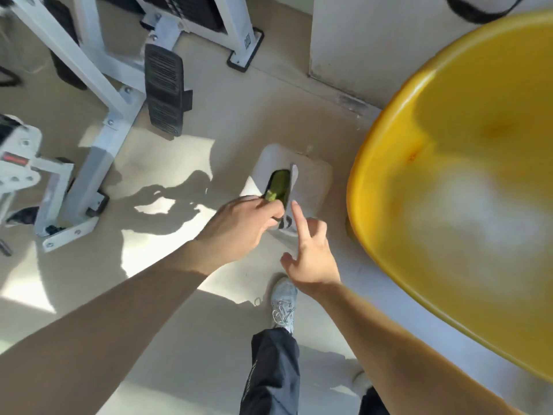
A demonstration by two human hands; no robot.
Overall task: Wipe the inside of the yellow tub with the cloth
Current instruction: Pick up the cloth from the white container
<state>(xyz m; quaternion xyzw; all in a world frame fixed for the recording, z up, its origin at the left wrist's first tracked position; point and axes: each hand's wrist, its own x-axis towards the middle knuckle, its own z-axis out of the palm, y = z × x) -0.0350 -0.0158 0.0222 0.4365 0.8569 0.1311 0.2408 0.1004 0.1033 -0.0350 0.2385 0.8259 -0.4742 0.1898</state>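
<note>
Left hand (pixel 244 226) closed on a green cloth (pixel 273 195) at the mouth of a white bag (pixel 302 181). Right hand (pixel 311 250) open, forefinger touching the bag. Yellow tub (pixel 449 187) at right.

Both my bare arms reached forward and down; my left hand (pixel 245 226) was curled closed, my right hand (pixel 311 253) pointed its index finger.
</note>
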